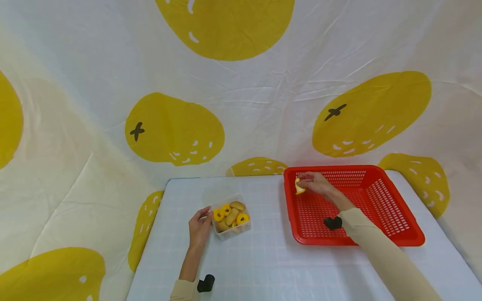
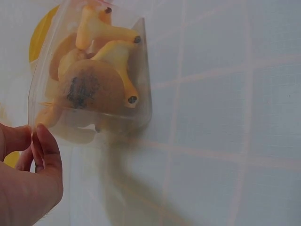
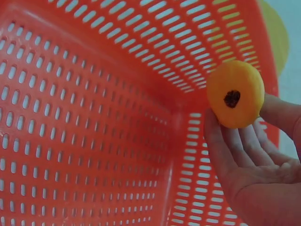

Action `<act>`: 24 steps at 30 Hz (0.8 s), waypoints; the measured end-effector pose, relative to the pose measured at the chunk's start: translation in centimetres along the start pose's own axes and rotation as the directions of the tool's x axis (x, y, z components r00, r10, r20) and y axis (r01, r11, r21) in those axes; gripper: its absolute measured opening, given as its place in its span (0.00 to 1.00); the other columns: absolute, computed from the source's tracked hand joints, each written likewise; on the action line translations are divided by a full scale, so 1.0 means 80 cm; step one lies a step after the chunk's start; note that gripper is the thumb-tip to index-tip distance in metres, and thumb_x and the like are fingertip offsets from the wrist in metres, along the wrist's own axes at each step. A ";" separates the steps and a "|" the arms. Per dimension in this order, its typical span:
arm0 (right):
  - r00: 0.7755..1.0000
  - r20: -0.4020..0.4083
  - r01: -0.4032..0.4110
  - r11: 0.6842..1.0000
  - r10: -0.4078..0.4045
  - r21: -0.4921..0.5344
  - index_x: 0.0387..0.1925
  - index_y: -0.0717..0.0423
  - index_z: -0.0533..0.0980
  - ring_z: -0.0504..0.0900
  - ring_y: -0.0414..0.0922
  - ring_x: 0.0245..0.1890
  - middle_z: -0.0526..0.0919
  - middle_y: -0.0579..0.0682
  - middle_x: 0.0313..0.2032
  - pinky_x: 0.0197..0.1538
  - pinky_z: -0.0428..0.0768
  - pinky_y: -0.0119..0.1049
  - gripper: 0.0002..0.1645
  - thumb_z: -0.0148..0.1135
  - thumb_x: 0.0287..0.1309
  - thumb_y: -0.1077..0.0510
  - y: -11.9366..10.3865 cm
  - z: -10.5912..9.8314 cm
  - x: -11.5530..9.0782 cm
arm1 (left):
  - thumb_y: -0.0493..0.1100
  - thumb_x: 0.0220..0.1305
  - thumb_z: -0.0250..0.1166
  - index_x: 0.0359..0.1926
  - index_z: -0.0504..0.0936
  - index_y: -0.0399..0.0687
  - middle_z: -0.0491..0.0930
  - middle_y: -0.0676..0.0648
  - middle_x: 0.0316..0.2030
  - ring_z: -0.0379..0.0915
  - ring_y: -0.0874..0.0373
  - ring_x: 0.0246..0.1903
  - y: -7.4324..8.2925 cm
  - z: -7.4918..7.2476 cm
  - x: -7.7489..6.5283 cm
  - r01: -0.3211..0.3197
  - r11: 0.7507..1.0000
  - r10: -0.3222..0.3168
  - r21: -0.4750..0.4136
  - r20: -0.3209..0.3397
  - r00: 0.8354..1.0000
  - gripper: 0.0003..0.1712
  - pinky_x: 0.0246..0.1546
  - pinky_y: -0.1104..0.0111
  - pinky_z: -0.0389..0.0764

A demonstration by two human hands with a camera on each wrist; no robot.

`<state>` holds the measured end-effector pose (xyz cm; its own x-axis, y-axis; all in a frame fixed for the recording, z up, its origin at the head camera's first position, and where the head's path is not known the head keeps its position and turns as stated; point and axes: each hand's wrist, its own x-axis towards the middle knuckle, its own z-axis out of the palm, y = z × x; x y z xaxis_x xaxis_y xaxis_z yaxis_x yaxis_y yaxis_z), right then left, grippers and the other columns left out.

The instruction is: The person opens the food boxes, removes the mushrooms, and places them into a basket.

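My left hand (image 1: 200, 228) pinches the rim of a clear plastic box (image 2: 134, 117) between thumb and fingers, on the left part of the table. Inside the box are several yellow mushrooms (image 1: 242, 218) with dark centres and several tan-brown mushrooms (image 1: 232, 217). The left wrist view shows the box tilted, its contents seen through the wall. My right hand (image 1: 318, 184) holds a yellow mushroom (image 3: 235, 94) between thumb and fingers, inside the left back corner of a red plastic basket (image 1: 293, 225). Its dark-centred round face shows in the right wrist view.
A white table (image 1: 271, 267) with a faint grid bears both containers, with a gap of tabletop between them. Behind and left hangs a white cloth (image 1: 256, 113) with large yellow fruit prints. The basket has slotted walls and a raised rim.
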<state>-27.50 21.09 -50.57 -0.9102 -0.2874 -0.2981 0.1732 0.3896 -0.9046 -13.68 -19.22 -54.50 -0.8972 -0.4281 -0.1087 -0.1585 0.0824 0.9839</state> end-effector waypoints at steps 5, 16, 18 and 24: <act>1.000 -0.024 -0.021 0.996 0.019 -0.084 0.63 0.72 0.70 0.81 0.53 0.48 0.82 0.65 0.53 0.57 0.81 0.48 0.27 0.61 0.73 0.57 0.008 0.006 0.007 | 0.29 0.71 0.62 0.58 0.78 0.21 0.78 0.33 0.43 0.76 0.56 0.30 0.014 0.000 -0.006 0.017 1.000 -0.017 -0.007 0.021 1.000 0.18 0.30 0.71 0.81; 0.999 -0.034 -0.002 0.980 -0.005 -0.200 0.49 0.76 0.76 0.81 0.52 0.37 0.84 0.63 0.40 0.43 0.83 0.40 0.16 0.64 0.68 0.65 0.021 0.023 0.017 | 0.33 0.72 0.63 0.58 0.80 0.26 0.80 0.36 0.44 0.74 0.60 0.30 -0.006 0.000 0.002 0.003 1.000 -0.003 -0.003 -0.004 1.000 0.18 0.29 0.74 0.79; 0.999 -0.037 -0.009 0.976 0.001 -0.217 0.48 0.75 0.76 0.80 0.52 0.37 0.83 0.63 0.39 0.42 0.83 0.40 0.15 0.65 0.67 0.65 0.023 0.026 0.017 | 0.31 0.71 0.63 0.58 0.79 0.24 0.79 0.35 0.44 0.75 0.59 0.31 -0.002 0.000 0.001 0.001 1.000 -0.001 -0.014 0.006 1.000 0.18 0.29 0.73 0.80; 0.998 -0.051 0.020 0.954 -0.036 -0.300 0.46 0.78 0.77 0.81 0.52 0.36 0.83 0.64 0.38 0.39 0.83 0.39 0.17 0.64 0.67 0.64 0.029 0.031 0.016 | 0.28 0.70 0.62 0.57 0.77 0.20 0.78 0.31 0.43 0.76 0.56 0.31 0.032 -0.005 -0.018 -0.020 1.000 0.020 -0.013 0.035 0.999 0.17 0.30 0.70 0.81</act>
<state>-27.36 19.42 -53.79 -0.9338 -0.2568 -0.2493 0.0348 0.6281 -0.7774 -12.60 -18.71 -51.80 -0.9139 -0.3949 -0.0936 -0.1356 0.0795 0.9876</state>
